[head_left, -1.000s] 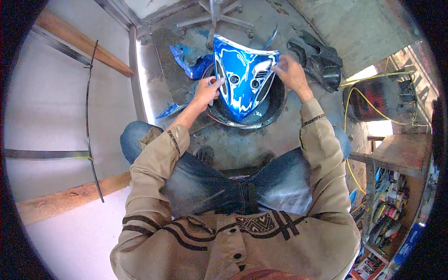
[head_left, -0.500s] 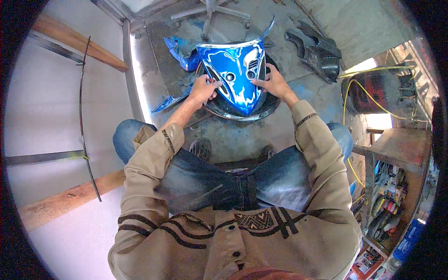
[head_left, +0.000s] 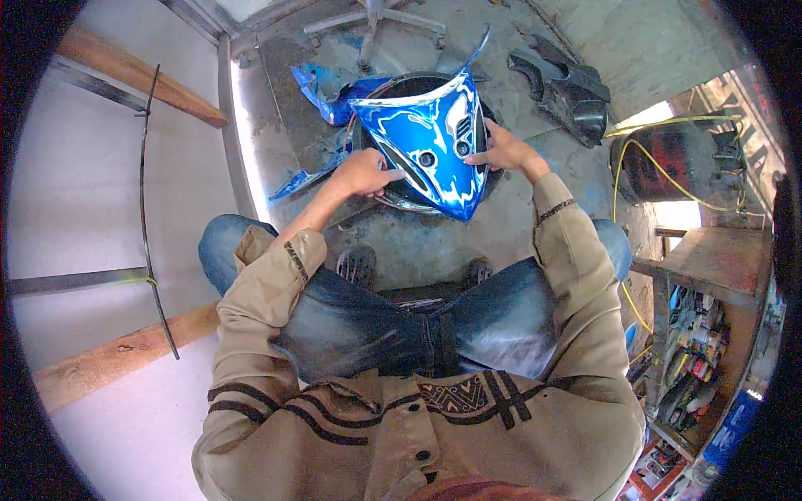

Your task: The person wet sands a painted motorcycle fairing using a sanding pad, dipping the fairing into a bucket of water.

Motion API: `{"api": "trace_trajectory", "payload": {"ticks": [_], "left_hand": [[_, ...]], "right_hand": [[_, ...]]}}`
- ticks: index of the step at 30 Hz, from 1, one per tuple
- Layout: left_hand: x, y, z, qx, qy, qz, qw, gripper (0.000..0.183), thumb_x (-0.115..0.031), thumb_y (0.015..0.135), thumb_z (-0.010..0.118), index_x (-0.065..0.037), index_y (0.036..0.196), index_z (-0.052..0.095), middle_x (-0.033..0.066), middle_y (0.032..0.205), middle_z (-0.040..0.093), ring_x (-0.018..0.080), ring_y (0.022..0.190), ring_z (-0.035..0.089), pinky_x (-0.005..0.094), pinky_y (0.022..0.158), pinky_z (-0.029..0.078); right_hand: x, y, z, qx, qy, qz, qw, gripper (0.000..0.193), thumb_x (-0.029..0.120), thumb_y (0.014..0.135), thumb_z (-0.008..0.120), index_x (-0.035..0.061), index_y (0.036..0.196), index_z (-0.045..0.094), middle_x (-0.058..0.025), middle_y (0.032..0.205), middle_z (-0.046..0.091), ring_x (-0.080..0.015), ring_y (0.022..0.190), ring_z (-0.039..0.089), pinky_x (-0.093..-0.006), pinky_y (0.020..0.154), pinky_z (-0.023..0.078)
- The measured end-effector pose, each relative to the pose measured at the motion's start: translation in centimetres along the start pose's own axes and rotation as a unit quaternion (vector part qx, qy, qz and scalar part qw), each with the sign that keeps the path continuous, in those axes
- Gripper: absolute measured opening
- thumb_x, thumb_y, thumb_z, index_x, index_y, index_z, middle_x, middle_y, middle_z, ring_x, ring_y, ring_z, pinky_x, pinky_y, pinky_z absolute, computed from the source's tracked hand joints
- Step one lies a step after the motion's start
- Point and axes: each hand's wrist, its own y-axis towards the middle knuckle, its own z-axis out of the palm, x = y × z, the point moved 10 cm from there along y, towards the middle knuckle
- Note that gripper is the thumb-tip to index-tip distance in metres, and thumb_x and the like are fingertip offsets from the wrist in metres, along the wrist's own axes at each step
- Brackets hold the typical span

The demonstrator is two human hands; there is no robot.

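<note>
A glossy blue motorbike fairing panel (head_left: 418,129) with white swirls, two round holes and dark side slots is held between my hands, its pointed end toward me. My left hand (head_left: 364,174) grips the left edge, thumb near the long slot and the other fingers partly hidden. At the right edge, my right hand (head_left: 508,154) has its thumb on the face near a round hole and its fingers round the side. Beneath the panel is a round black basin-like thing (head_left: 415,83), mostly covered; I cannot tell whether they touch.
More blue panels (head_left: 327,98) lie on the floor to the left. A black plastic part (head_left: 561,90) lies at the far right, near a dark red tank (head_left: 660,163) with a yellow hose (head_left: 642,153). Wheeled chair legs (head_left: 369,25) stand beyond; a wooden shelf (head_left: 717,255) holds tools.
The panel has turned slightly counterclockwise, its tip moving right and toward me. My left hand has come nearer to me with it; both hands keep their grip.
</note>
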Motion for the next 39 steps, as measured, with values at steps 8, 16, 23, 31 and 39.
{"api": "trace_trajectory", "payload": {"ticks": [8,16,23,31,39], "left_hand": [[-2.0,-0.4,-2.9,-0.117,-0.071,0.112,0.984,0.035,-0.037,0.093,0.074,-0.003,0.102,0.073,0.0141,0.095,0.075,0.0241,0.088,0.072,0.0379,0.082,0.055],[-4.8,-2.3,-2.3,-0.148,-0.115,0.174,0.967,0.023,-0.019,0.089,0.08,-0.004,0.105,0.075,0.0054,0.092,0.076,0.0128,0.084,0.069,0.0308,0.082,0.054],[-2.0,-1.3,-2.1,-0.159,-0.217,0.13,0.954,0.025,-0.022,0.09,0.079,-0.004,0.107,0.077,0.007,0.097,0.077,0.0151,0.087,0.07,0.0321,0.082,0.055],[-4.4,-1.7,-2.0,-0.156,-0.232,0.159,0.947,0.028,-0.016,0.086,0.08,-0.002,0.109,0.075,0.0088,0.101,0.078,0.0173,0.09,0.072,0.032,0.085,0.055],[-9.3,-6.8,-3.5,-0.384,0.157,0.322,0.851,0.023,-0.005,0.076,0.075,-0.007,0.099,0.077,0.0083,0.091,0.067,0.0323,0.091,0.065,0.0403,0.079,0.055]], "right_hand": [[0.9,0.7,-0.9,-0.093,-0.126,-0.074,0.985,0.119,0.046,0.07,0.094,-0.0025,0.157,0.029,-0.0247,0.138,0.062,-0.0332,0.125,0.063,-0.0416,0.105,0.051],[2.1,1.3,0.4,-0.136,-0.107,-0.132,0.976,0.133,0.055,0.065,0.094,-0.0047,0.159,0.02,-0.0287,0.152,0.047,-0.0398,0.141,0.048,-0.0443,0.118,0.039],[3.3,0.0,0.4,-0.15,-0.088,-0.105,0.979,0.137,0.058,0.065,0.093,-0.0023,0.161,0.017,-0.0297,0.15,0.05,-0.043,0.138,0.052,-0.0472,0.117,0.04],[2.7,0.5,0.4,-0.16,-0.084,-0.103,0.978,0.135,0.059,0.065,0.092,-0.0038,0.16,0.019,-0.0305,0.149,0.05,-0.0415,0.138,0.051,-0.0454,0.117,0.041],[2.8,0.5,0.6,-0.185,-0.1,-0.113,0.971,0.131,0.055,0.068,0.092,-0.0065,0.159,0.021,-0.0291,0.144,0.056,-0.0372,0.132,0.058,-0.0426,0.114,0.044]]}}
